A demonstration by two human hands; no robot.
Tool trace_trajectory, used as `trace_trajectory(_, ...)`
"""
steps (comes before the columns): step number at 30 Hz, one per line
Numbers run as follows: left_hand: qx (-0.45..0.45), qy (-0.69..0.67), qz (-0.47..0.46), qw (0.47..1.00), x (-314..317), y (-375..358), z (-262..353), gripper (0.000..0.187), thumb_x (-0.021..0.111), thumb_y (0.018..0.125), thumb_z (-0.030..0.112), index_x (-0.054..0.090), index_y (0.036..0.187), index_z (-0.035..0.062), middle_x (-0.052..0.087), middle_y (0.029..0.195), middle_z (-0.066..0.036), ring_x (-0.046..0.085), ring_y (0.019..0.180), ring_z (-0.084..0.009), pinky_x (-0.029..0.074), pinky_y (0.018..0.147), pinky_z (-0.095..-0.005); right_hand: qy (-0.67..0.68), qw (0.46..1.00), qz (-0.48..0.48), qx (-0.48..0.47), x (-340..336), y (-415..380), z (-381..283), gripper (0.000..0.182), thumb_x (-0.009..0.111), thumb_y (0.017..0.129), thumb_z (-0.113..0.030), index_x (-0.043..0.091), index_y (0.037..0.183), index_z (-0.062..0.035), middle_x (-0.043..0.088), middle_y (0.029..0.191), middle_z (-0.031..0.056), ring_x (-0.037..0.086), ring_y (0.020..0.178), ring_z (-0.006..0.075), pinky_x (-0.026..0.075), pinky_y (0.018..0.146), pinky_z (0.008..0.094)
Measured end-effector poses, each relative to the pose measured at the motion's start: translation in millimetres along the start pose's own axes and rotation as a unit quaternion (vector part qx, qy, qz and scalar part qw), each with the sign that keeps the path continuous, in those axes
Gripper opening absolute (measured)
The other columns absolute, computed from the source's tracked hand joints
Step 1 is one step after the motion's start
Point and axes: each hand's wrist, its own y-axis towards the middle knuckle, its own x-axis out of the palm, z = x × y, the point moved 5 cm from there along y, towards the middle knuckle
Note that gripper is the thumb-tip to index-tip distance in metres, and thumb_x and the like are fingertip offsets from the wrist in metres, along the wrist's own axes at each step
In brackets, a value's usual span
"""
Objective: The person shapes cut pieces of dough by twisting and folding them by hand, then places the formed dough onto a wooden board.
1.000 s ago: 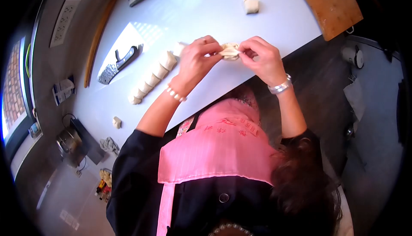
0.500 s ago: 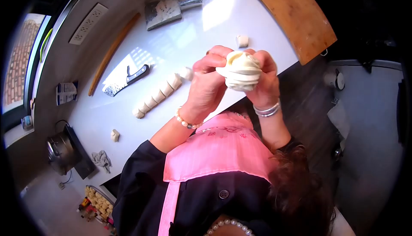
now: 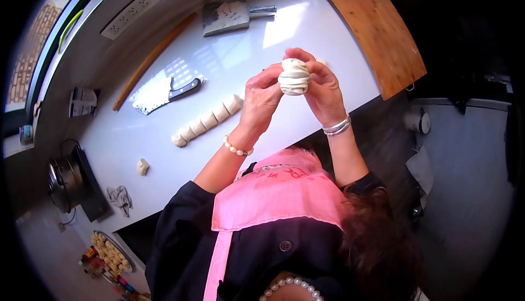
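Note:
A twisted, layered dough roll (image 3: 295, 76) is held up above the counter between my two hands. From its left side, my left hand (image 3: 263, 94), with a pearl bracelet, pinches it. My right hand (image 3: 324, 94), wearing silver bangles, grips its right side; some of its fingers pass behind the roll. On the counter to the left of my hands lies a row of cut dough pieces (image 3: 209, 120). Another small lump of dough (image 3: 142, 166) sits alone farther left. Behind my right hand, a dough piece (image 3: 321, 61) is mostly hidden.
A cleaver (image 3: 164, 96) with flour on its blade lies on the white counter (image 3: 229, 60). Along the wall rests a rolling pin (image 3: 156, 57); a flat scoop (image 3: 226, 18) holds flour. A wooden board (image 3: 377, 33) is at right. At lower left are a pot (image 3: 64, 178), a cloth (image 3: 119, 198) and a dough-filled tray (image 3: 131, 262).
Both hands have moved away from my body with the dough roll, which now looks smaller and shows its side folds. The view has shifted slightly. A piece behind my right hand has become mostly covered.

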Motion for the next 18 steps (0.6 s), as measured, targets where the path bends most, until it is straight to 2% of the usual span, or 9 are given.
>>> trace_trajectory(3, -0.094, -0.102, 0.021, 0.99, -10.3, 0.8, -28.5, 0.014, 0.064, 0.083, 0.011, 0.065, 0.092, 0.0007, 0.061, 0.093, -0.001, 0.054, 0.088, -0.0097, 0.043, 0.079, -0.0243, -0.002, 1.0, -0.003, 0.018, -2.5, 2.1, 15.9, 0.026, 0.067, 0.081, -0.01, 0.064, 0.106, -0.0158, 0.052, 0.124, 0.0068, 0.052, 0.112, 0.0188, 0.044, 0.094, 0.0318)
trace_trajectory(6, -0.094, -0.113, 0.02, 0.989, -23.9, 0.9, -43.7, 0.023, 0.063, 0.083, 0.008, 0.06, 0.105, -0.0001, 0.061, 0.101, -0.006, 0.055, 0.097, -0.0118, 0.044, 0.087, -0.0259, -0.056, 0.997, 0.039, 0.038, -11.7, -1.7, 26.7, 0.023, 0.067, 0.08, -0.006, 0.065, 0.102, -0.0129, 0.053, 0.12, 0.0049, 0.053, 0.108, 0.0163, 0.045, 0.091, 0.0296)
trace_trajectory(9, -0.107, -0.147, 0.053, 0.982, -29.8, 2.1, -53.2, 0.018, 0.063, 0.082, 0.005, 0.06, 0.1, 0.0015, 0.06, 0.098, -0.004, 0.055, 0.095, -0.0119, 0.045, 0.087, -0.0257, -0.113, 0.99, 0.05, 0.066, -15.5, 0.4, 31.9, 0.022, 0.066, 0.08, -0.003, 0.064, 0.102, -0.0088, 0.054, 0.118, 0.0043, 0.054, 0.104, 0.0147, 0.046, 0.088, 0.027)
trace_trajectory(10, -0.118, -0.152, 0.075, 0.978, -31.5, 3.7, -53.4, 0.015, 0.064, 0.081, 0.005, 0.061, 0.096, 0.0016, 0.06, 0.094, -0.003, 0.054, 0.091, -0.011, 0.044, 0.084, -0.025, -0.129, 0.988, 0.045, 0.077, -17.8, 2.1, 32.7, 0.022, 0.065, 0.081, -0.003, 0.064, 0.102, -0.0075, 0.055, 0.118, 0.0045, 0.054, 0.104, 0.0145, 0.046, 0.088, 0.0263)
trace_trajectory(12, -0.14, -0.163, 0.123, 0.969, -32.6, 5.0, -52.3, 0.009, 0.065, 0.08, 0.004, 0.062, 0.088, 0.0018, 0.059, 0.087, 0.0, 0.053, 0.083, -0.0092, 0.043, 0.077, -0.0237, -0.205, 0.965, 0.022, 0.16, -25.8, 7.7, 29.0, 0.026, 0.065, 0.082, -0.003, 0.061, 0.107, -0.0041, 0.056, 0.116, 0.0064, 0.055, 0.102, 0.014, 0.046, 0.088, 0.0258)
trace_trajectory(13, -0.123, -0.153, 0.144, 0.97, -34.2, 8.4, -52.1, 0.009, 0.065, 0.079, 0.003, 0.062, 0.087, 0.0017, 0.059, 0.086, 0.0, 0.052, 0.083, -0.0095, 0.043, 0.077, -0.0239, -0.244, 0.949, 0.006, 0.198, -28.6, 14.4, 23.9, 0.028, 0.065, 0.082, -0.004, 0.059, 0.109, -0.0024, 0.056, 0.114, 0.0073, 0.055, 0.102, 0.0138, 0.046, 0.088, 0.0255)
trace_trajectory(15, -0.089, -0.127, 0.188, 0.97, -39.8, 13.6, -54.6, 0.009, 0.065, 0.077, 0.002, 0.061, 0.086, 0.0015, 0.058, 0.085, -0.001, 0.052, 0.081, -0.0101, 0.043, 0.076, -0.0241, -0.207, 0.955, -0.01, 0.211, -24.4, 27.2, 9.3, 0.034, 0.066, 0.082, -0.006, 0.056, 0.114, -0.0006, 0.058, 0.112, 0.0091, 0.056, 0.1, 0.0136, 0.046, 0.088, 0.0254)
trace_trajectory(17, 0.018, 0.048, 0.213, 0.976, -40.8, 19.4, -49.9, 0.01, 0.065, 0.075, -0.001, 0.06, 0.084, 0.0011, 0.057, 0.085, -0.002, 0.051, 0.081, -0.0117, 0.042, 0.076, -0.0249, -0.186, 0.955, -0.018, 0.231, -13.1, 39.1, -1.4, 0.044, 0.069, 0.08, -0.012, 0.051, 0.118, 0.0018, 0.06, 0.105, 0.0091, 0.058, 0.092, 0.0129, 0.048, 0.083, 0.0251)
trace_trajectory(18, 0.074, 0.135, 0.219, 0.964, -35.7, 26.3, -47.9, 0.011, 0.066, 0.074, -0.003, 0.06, 0.083, 0.0009, 0.056, 0.085, -0.003, 0.051, 0.081, -0.0125, 0.042, 0.076, -0.0253, -0.238, 0.947, -0.025, 0.215, -15.3, 45.0, 2.0, 0.044, 0.07, 0.079, -0.013, 0.051, 0.116, 0.002, 0.06, 0.102, 0.0083, 0.058, 0.09, 0.0126, 0.048, 0.081, 0.0249)
